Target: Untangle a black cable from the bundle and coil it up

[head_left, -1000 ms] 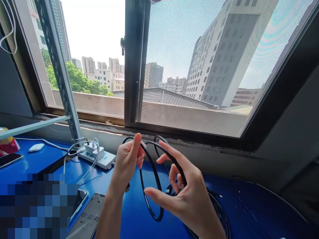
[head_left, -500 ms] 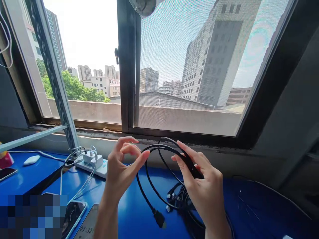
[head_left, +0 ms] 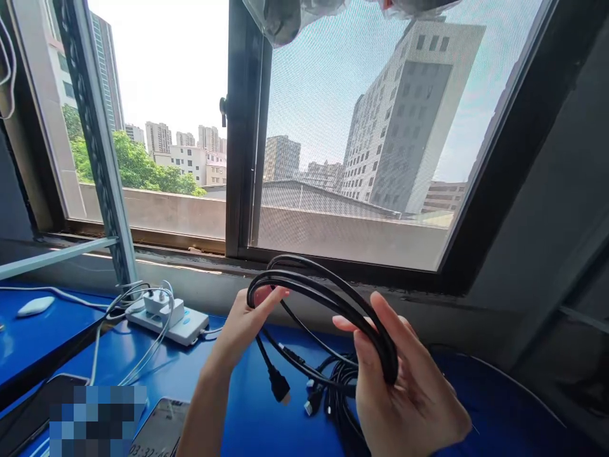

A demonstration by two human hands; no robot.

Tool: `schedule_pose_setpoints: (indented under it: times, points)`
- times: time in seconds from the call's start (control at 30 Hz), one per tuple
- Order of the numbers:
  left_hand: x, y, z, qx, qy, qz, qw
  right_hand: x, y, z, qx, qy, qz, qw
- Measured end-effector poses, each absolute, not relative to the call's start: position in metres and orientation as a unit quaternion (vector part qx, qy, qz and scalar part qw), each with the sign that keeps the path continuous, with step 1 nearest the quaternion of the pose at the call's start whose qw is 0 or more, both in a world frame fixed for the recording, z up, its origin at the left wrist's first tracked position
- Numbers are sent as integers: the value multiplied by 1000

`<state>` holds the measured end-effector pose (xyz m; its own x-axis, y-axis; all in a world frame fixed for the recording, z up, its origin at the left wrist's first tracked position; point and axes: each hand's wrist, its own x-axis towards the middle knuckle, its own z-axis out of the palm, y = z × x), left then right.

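Held up over the blue table is a black HDMI cable, wound into loose loops. One end, a flat plug with a metal tip, dangles below the loops. My left hand closes round the left bend of the loops, its fingertips partly hidden behind the strands. On the other side, my right hand clasps the bundled strands between thumb and fingers. Beneath the loops, a heap of black cables with several plugs lies on the tabletop, partly covered by my right hand.
A white power strip with chargers and white cords sits left of my hands. Phones lie at the front left, one showing a timer. A metal post stands before the window. Plastic-wrapped items hang overhead.
My left hand has gone from a loose, spread pose to closing round the cable's left bend. My right hand has moved right and nearer, and the loops hold more strands.
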<state>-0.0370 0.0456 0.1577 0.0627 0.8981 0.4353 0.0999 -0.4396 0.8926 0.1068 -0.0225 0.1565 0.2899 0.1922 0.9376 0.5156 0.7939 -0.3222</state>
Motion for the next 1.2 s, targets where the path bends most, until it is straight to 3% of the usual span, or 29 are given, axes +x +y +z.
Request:
schedule_pose_setpoints:
  times: [0.1,0.2,0.33,0.5,0.87,1.03,1.2]
  points:
    - [-36,43,162,583,373,618,374,107,-21,158,-339,-573,-62,744]
    - [-39,41,164,522,401,664,355,114,-16,161,-426,-587,-4,689]
    - [-46,36,164,502,477,688,216,128,-5,162,-464,-655,8,597]
    - [-42,24,167,525,512,676,69,123,3,159,-443,-702,18,557]
    - [-27,15,165,511,436,719,178,105,-20,169,-402,-586,391,585]
    - [-20,23,164,500,424,709,259,117,-34,167,-383,-554,461,578]
    - [-16,23,165,495,413,703,300,119,-38,170,-406,-549,451,575]
